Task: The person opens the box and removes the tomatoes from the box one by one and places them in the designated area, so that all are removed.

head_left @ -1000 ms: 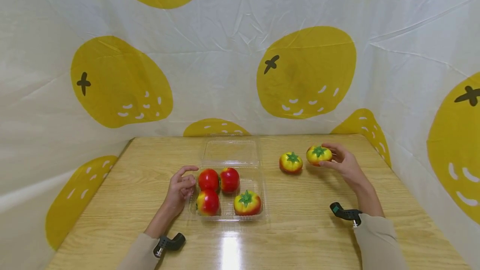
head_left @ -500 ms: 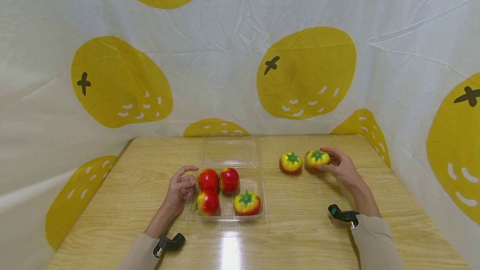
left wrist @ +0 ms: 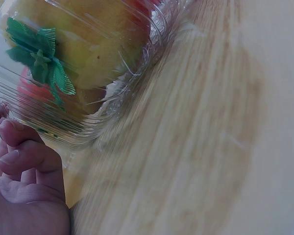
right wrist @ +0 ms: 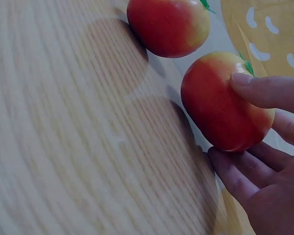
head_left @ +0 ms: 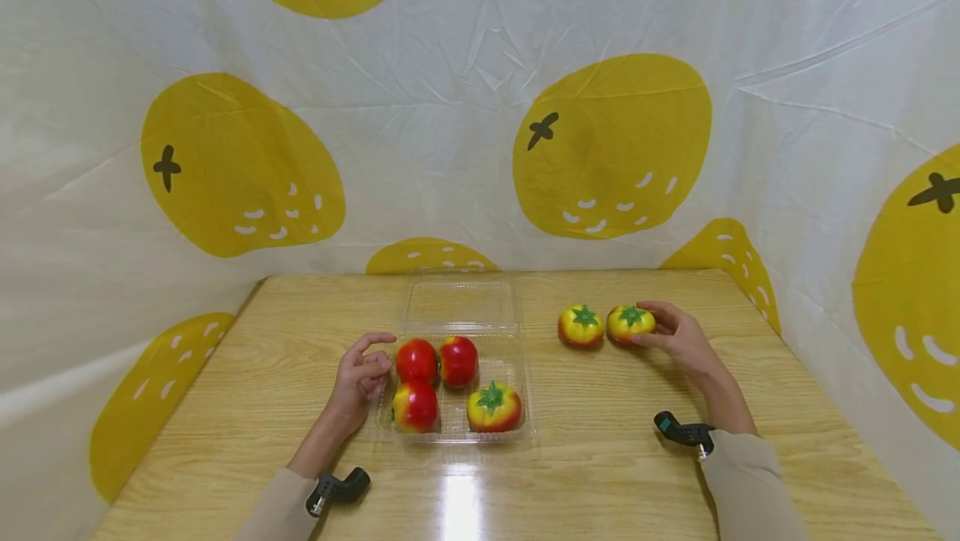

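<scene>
My right hand (head_left: 681,339) holds a toy tomato (head_left: 627,324), yellow at the top and red below with a green leafy crown, between thumb and fingers. In the right wrist view, the thumb lies on the side of this tomato (right wrist: 220,105); its contact with the table cannot be judged. Just left sits a second loose tomato (head_left: 581,327). Several more, including an upright tomato (head_left: 495,408) and a red one (head_left: 416,360), lie in a clear plastic container (head_left: 457,434). At that container's left rim, my left hand (head_left: 358,378) pinches the edge with curled fingers.
The container's hinged lid (head_left: 461,305) lies folded back toward the far side. All of it stands on a wooden table (head_left: 600,458). A white cloth (head_left: 427,157) printed with yellow fruit hangs behind and at both sides.
My right hand has brought its tomato slightly left and nearer, lower in the view, so it now sits close beside the other loose tomato. The left hand and container have stayed put.
</scene>
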Demonstrator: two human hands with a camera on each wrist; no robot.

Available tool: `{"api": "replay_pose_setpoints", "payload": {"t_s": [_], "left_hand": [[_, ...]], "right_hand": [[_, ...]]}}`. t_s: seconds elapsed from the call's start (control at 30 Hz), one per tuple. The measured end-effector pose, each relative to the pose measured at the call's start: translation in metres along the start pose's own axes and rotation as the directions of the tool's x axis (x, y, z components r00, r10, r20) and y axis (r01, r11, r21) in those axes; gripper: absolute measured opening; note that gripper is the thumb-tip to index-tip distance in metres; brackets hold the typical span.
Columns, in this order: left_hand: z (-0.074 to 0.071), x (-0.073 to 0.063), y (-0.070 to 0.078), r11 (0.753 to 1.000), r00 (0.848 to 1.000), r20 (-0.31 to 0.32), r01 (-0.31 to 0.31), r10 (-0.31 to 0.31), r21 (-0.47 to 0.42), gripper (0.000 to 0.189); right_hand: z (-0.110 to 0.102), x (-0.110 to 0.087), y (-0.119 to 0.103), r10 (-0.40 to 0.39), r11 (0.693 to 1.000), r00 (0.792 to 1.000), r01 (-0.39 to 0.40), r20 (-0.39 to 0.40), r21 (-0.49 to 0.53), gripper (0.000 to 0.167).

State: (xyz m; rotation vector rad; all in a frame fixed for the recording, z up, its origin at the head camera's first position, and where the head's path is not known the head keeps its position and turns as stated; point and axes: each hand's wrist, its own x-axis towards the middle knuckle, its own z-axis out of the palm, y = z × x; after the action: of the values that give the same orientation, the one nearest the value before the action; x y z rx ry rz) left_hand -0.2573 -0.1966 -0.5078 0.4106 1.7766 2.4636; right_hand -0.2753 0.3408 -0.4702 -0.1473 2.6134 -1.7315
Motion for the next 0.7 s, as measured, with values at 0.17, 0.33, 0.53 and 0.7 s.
{"api": "replay_pose_setpoints", "payload": {"t_s": [0.17, 0.33, 0.53, 0.7], "left_hand": [[0.0005, 0.0004, 0.0004, 1.0, 1.0, 0.001, -0.001, 0.001, -0.009, 0.032], [0.0008, 0.0002, 0.0008, 1.0, 1.0, -0.001, 0.005, -0.005, -0.01, 0.032], [0.001, -0.0002, 0.0003, 1.0, 1.0, -0.002, 0.002, -0.002, -0.018, 0.032], [0.0003, 0.0001, -0.0003, 1.0, 1.0, 0.009, -0.001, 0.002, -0.02, 0.032]], "right_hand": [[0.002, 0.0007, -0.001, 0.01, 1.0, 1.0, -0.01, -0.001, 0.001, 0.069], [0.002, 0.0015, -0.0011, 0.027, 1.0, 1.0, -0.027, 0.007, 0.001, 0.069], [0.0021, 0.0016, -0.0003, 0.026, 1.0, 1.0, -0.026, 0.015, -0.004, 0.069], [0.0017, 0.0009, 0.0001, 0.033, 0.999, 0.999, -0.033, 0.019, -0.013, 0.07]]}}
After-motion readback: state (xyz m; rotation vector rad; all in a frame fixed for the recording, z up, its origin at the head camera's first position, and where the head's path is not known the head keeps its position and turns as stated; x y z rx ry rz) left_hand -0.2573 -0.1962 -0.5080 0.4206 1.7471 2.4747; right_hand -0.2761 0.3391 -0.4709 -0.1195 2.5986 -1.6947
